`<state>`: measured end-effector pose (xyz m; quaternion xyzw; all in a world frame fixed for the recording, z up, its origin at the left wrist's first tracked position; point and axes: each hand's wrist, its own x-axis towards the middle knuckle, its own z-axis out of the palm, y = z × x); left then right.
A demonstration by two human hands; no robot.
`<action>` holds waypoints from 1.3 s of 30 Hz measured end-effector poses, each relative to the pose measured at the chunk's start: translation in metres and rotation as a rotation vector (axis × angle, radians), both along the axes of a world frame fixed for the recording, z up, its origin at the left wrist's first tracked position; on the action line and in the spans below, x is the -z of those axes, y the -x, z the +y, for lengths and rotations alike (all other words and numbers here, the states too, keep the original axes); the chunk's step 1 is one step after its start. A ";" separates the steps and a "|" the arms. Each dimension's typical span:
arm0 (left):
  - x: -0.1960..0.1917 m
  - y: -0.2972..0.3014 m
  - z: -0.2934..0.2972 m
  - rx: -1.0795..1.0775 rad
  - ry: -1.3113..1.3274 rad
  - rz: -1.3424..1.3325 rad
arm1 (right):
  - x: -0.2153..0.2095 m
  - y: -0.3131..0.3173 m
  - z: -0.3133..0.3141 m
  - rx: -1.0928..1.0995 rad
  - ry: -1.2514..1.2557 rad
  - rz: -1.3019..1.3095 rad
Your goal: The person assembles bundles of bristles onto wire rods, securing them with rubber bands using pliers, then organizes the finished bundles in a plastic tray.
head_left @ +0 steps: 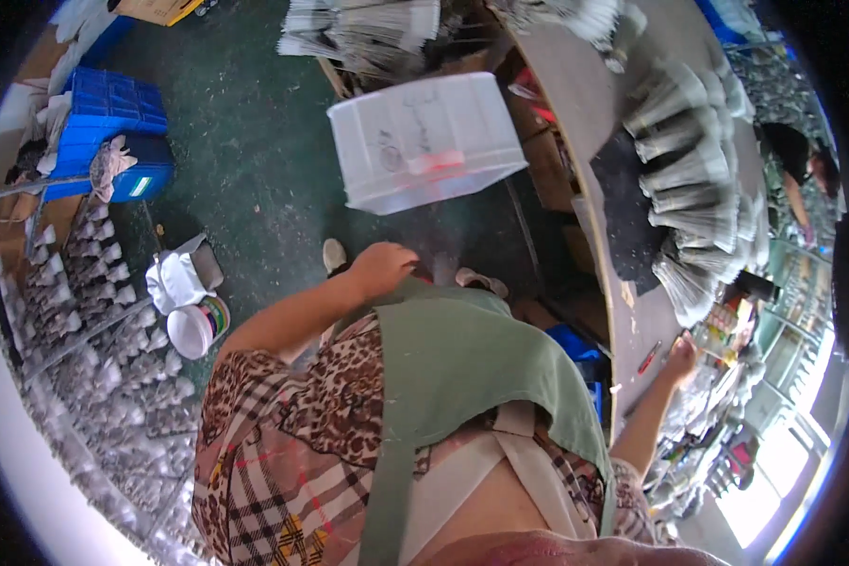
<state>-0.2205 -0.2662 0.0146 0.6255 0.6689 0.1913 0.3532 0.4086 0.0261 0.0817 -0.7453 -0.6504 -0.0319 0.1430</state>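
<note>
Head, right hand beside red tool; grip unclear

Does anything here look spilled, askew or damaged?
Only slightly: the green floor, left of the white bin, looks pale-flecked, perhaps from litter or wear; the flecks are too small to tell. Nothing looks plainly spilled or broken.

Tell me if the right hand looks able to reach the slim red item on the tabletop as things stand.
Likely yes: the slim red item lies on the tabletop just left of the right hand, with nothing visible between them. I can't tell whether that hand already holds something.
</note>
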 end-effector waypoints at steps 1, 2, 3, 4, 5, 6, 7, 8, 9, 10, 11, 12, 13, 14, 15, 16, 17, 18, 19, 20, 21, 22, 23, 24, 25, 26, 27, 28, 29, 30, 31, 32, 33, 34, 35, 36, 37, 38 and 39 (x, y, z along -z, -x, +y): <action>-0.002 -0.001 -0.003 -0.049 0.062 0.014 | 0.017 0.000 0.013 0.111 0.083 0.242; -0.004 0.002 -0.012 -0.120 0.139 0.053 | 0.031 0.042 0.020 -0.071 0.163 0.001; 0.003 0.004 -0.026 -0.179 0.216 0.075 | 0.049 0.075 0.017 -0.157 0.136 0.093; 0.011 0.007 -0.028 -0.217 0.277 0.079 | 0.093 0.058 0.021 -0.126 0.201 0.211; 0.008 0.012 -0.041 -0.296 0.430 0.193 | 0.099 0.121 0.016 -0.205 0.319 0.097; 0.011 0.013 -0.031 -0.309 0.540 0.253 | 0.148 0.085 0.024 -0.086 0.407 0.796; 0.010 0.016 -0.063 -0.413 0.603 0.321 | 0.111 0.196 0.021 -0.181 0.611 0.424; 0.019 0.013 -0.075 -0.454 0.620 0.344 | 0.108 0.219 0.037 -0.226 0.658 0.501; 0.018 0.018 -0.102 -0.446 0.662 0.319 | 0.137 0.222 0.034 -0.255 0.752 0.563; 0.015 0.012 -0.117 -0.467 0.700 0.291 | 0.134 0.246 0.048 -0.346 0.823 0.674; 0.013 0.006 -0.120 -0.474 0.769 0.260 | 0.144 0.256 0.069 -0.414 0.849 0.636; 0.012 -0.001 -0.129 -0.481 0.843 0.233 | 0.141 0.276 0.082 -0.490 0.840 0.532; 0.030 -0.010 -0.157 -0.478 0.773 0.208 | 0.129 0.307 0.091 -0.574 0.827 0.426; 0.063 -0.017 -0.190 -0.468 0.694 0.185 | 0.115 0.333 0.100 -0.599 0.791 0.388; 0.092 -0.025 -0.238 -0.461 0.677 0.175 | 0.102 0.356 0.111 -0.620 0.749 0.349; 0.089 0.007 -0.322 -0.641 0.741 0.095 | 0.116 0.408 0.063 -0.635 0.747 0.436; 0.117 0.006 -0.360 -0.870 0.747 -0.041 | 0.130 0.444 0.071 -0.560 0.814 0.452; 0.114 0.012 -0.326 -0.866 0.723 -0.076 | 0.120 0.477 0.081 -0.507 0.786 0.487; 0.116 0.024 -0.307 -0.852 0.703 -0.082 | 0.130 0.495 0.098 -0.475 0.753 0.694; 0.115 0.036 -0.290 -0.837 0.689 -0.078 | 0.138 0.517 0.125 -0.476 0.746 0.636; 0.111 0.048 -0.278 -0.839 0.683 -0.063 | 0.126 0.551 0.141 -0.517 0.713 0.573; 0.110 0.069 -0.257 -0.815 0.667 -0.049 | 0.144 0.568 0.167 -0.463 0.689 0.710; 0.108 0.087 -0.239 -0.805 0.660 -0.030 | 0.149 0.594 0.189 -0.567 0.630 0.806; 0.103 0.108 -0.222 -0.785 0.657 -0.012 | 0.161 0.616 0.219 -0.568 0.661 0.757; 0.099 0.131 -0.204 -0.760 0.654 0.006 | 0.179 0.636 0.244 -0.578 0.573 0.800; 0.096 0.157 -0.186 -0.742 0.653 0.027 | 0.192 0.663 0.269 -0.556 0.517 0.782; 0.094 0.181 -0.172 -0.738 0.658 0.053 | 0.191 0.696 0.284 -0.575 0.510 0.719; 0.094 0.208 -0.152 -0.710 0.656 0.067 | 0.204 0.715 0.307 -0.571 0.425 0.638; 0.089 0.230 -0.140 -0.711 0.670 0.091 | 0.193 0.752 0.315 -0.493 0.551 0.561; 0.084 0.252 -0.128 -0.698 0.683 0.106 | 0.190 0.777 0.324 -0.475 0.568 0.567; 0.081 0.276 -0.114 -0.683 0.692 0.118 | 0.187 0.801 0.339 -0.455 0.563 0.523; 0.079 0.295 -0.105 -0.661 0.703 0.122 | 0.192 0.816 0.351 -0.430 0.559 0.470; 0.078 0.313 -0.096 -0.639 0.714 0.123 | 0.207 0.829 0.366 -0.407 0.573 0.463; 0.073 0.325 -0.084 -0.627 0.723 0.119 | 0.220 0.845 0.382 -0.552 0.675 0.059; 0.069 0.336 -0.071 -0.614 0.730 0.113 | 0.231 0.855 0.395 -0.688 0.761 -0.353; 0.066 0.345 -0.060 -0.601 0.735 0.107 | 0.241 0.857 0.401 -0.678 0.777 -0.364; 0.066 0.352 -0.057 -0.612 0.751 0.109 | 0.236 0.870 0.389 -0.508 0.828 -0.200; 0.065 0.362 -0.051 -0.612 0.750 0.110 | 0.228 0.878 0.389 -0.321 0.856 -0.040; 0.064 0.372 -0.045 -0.610 0.747 0.113 | 0.233 0.884 0.392 -0.250 0.866 -0.020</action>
